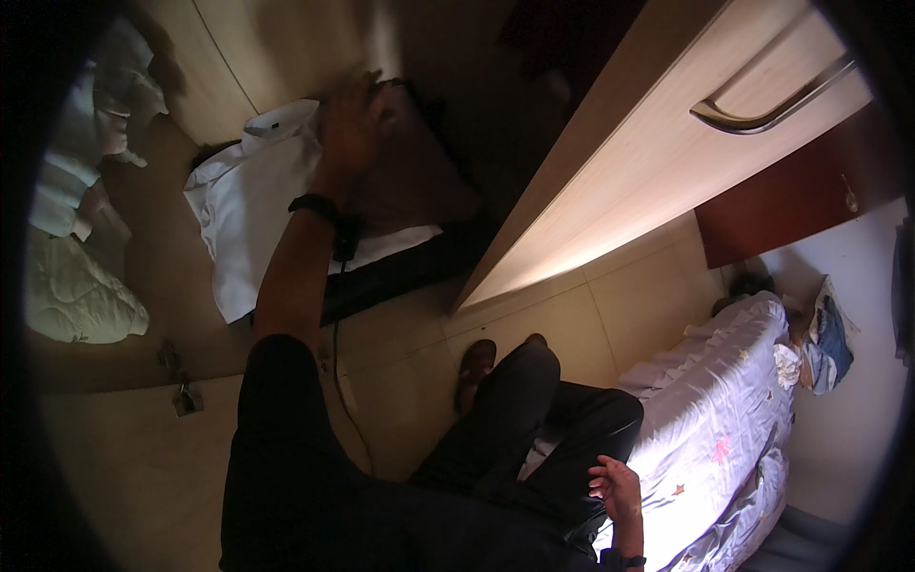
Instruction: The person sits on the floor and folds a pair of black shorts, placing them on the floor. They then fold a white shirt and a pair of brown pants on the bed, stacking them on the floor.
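From the head view: the left hand (355,119) is stretched far out into the open wardrobe, fingers spread and pressed flat on a dark maroon folded garment (419,167) that sits on the shelf. It looks like a palm-down press, not a closed grip. A dark band (315,205) shows at that wrist. Just left of the hand, touching the maroon piece, lies a white folded shirt (253,195), its long axis running from far to near and hanging toward the shelf's front edge. So the clothes lie straight ahead of the left hand, directly under it; the left arm is by far the nearer one. The right hand (618,488) is well apart, low at the near right, resting loosely half-curled on the person's dark trouser leg (534,419) and holding nothing. Beside it runs a bed with a pale patterned sheet (705,400). The wardrobe door (667,143) swings open at right, with a metal handle (772,105). Pale bedding (76,286) is stacked far left.
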A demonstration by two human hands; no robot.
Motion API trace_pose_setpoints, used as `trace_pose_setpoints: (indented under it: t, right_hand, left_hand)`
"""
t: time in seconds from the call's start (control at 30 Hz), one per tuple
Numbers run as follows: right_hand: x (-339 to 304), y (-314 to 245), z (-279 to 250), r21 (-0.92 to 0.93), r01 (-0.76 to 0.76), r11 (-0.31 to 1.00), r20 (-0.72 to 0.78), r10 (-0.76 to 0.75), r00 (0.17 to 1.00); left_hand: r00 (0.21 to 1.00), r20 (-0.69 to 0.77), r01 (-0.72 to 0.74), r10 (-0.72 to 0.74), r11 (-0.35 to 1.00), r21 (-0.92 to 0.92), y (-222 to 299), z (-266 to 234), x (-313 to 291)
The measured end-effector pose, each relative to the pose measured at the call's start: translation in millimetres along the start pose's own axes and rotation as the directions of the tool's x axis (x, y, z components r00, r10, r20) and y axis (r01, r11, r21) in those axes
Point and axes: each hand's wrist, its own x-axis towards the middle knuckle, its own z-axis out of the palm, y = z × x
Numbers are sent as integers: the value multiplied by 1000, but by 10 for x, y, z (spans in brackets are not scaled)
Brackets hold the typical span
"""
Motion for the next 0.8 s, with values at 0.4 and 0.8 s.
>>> trace_pose_setpoints:
  t: [0.4,0.8]
  right_hand:
    - [63,10,-21,-69,-12,998,-83,6,996]
    - [26,11,-65,-58,-4,998,-29,2,1000]
  left_hand:
    - [982,176,63,-64,998,9,-620,936,-807]
    - [821,471,-381,323,924,29,-237,187,-536]
